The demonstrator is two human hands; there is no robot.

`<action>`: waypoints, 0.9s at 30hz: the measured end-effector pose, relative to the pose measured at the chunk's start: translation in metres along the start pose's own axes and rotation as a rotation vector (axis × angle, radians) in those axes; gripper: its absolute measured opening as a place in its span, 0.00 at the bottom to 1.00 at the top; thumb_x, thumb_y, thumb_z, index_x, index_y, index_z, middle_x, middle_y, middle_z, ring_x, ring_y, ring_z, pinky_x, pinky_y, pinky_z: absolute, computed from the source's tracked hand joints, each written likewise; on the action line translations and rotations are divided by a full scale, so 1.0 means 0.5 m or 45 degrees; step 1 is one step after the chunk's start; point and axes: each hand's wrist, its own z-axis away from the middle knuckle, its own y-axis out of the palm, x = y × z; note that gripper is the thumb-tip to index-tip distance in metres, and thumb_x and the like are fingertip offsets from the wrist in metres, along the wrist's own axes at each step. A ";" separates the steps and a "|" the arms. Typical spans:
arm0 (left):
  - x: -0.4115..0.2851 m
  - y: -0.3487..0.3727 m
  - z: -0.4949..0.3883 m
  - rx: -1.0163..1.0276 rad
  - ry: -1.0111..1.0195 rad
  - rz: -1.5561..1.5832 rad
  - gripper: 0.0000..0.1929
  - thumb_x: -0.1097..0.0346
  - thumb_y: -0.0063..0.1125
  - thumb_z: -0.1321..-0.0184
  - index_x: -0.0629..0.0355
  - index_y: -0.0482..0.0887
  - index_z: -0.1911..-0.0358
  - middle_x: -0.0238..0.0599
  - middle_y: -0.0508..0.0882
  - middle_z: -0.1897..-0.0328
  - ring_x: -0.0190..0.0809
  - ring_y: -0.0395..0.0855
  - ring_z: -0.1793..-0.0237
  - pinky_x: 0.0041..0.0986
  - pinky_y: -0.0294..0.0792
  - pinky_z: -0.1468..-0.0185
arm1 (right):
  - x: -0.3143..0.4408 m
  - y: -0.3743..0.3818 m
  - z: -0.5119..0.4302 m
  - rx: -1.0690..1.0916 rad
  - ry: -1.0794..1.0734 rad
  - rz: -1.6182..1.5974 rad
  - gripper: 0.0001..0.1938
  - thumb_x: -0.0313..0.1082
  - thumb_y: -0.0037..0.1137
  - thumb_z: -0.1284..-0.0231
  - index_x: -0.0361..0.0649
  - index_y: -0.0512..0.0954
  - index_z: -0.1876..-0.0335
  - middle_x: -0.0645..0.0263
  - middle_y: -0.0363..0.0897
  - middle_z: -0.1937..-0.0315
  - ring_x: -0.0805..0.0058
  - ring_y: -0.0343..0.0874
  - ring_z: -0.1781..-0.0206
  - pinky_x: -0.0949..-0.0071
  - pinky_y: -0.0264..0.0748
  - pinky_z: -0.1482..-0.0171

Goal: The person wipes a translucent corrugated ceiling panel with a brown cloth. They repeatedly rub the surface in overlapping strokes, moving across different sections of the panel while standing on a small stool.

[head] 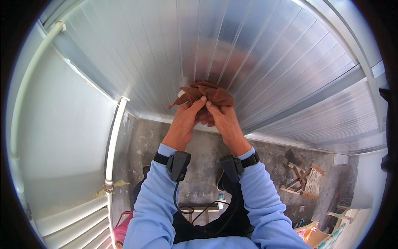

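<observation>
A reddish-brown piece of cloth [214, 93] with darker stitched-looking edges is bunched between my two hands, in front of a ribbed, shiny wall panel. My left hand [184, 123] grips its left part, thumb on top near the middle fold. On the right part, my right hand [223, 119] pinches the cloth, its thumb close to the left thumb. The fingers of both hands are partly hidden beneath the cloth. A small white patch [181, 93] shows at the cloth's left side. Both wrists wear black strapped devices with cables.
A white pipe [115, 140] and a white radiator [74, 222] stand at the left, with a pink container [123, 228] beside them. On the concrete floor [199, 155] at the right lies a wooden folding stool [303, 180]. A chair with a light slatted surface [354, 221] is at lower right.
</observation>
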 end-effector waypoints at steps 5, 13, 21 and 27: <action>-0.005 0.036 -0.017 -0.039 0.130 0.036 0.13 0.57 0.63 0.26 0.56 0.81 0.47 0.30 0.85 0.56 0.33 0.82 0.60 0.29 0.74 0.55 | 0.019 -0.017 -0.005 -0.078 -0.046 -0.024 0.17 0.45 0.54 0.20 0.35 0.82 0.50 0.64 0.87 0.67 0.77 0.84 0.66 0.77 0.79 0.63; -0.054 0.063 0.005 -0.089 0.552 0.066 0.18 0.61 0.64 0.28 0.58 0.81 0.38 0.36 0.88 0.44 0.38 0.88 0.48 0.32 0.79 0.47 | 0.054 -0.031 0.027 -0.176 -0.393 -0.092 0.15 0.43 0.56 0.20 0.37 0.81 0.51 0.64 0.87 0.64 0.79 0.83 0.64 0.77 0.77 0.59; -0.033 0.004 -0.017 -0.469 0.072 0.163 0.16 0.59 0.63 0.27 0.54 0.82 0.40 0.33 0.88 0.43 0.39 0.87 0.47 0.31 0.79 0.49 | 0.042 -0.022 0.031 -0.138 -0.327 0.085 0.11 0.38 0.56 0.20 0.36 0.80 0.49 0.64 0.87 0.63 0.81 0.83 0.64 0.79 0.77 0.59; -0.082 0.060 0.011 -0.079 0.572 0.158 0.19 0.57 0.63 0.26 0.58 0.80 0.39 0.36 0.88 0.44 0.37 0.88 0.48 0.32 0.79 0.47 | 0.050 -0.029 0.032 -0.196 -0.377 -0.011 0.12 0.35 0.59 0.24 0.32 0.80 0.50 0.60 0.88 0.65 0.79 0.84 0.67 0.76 0.80 0.61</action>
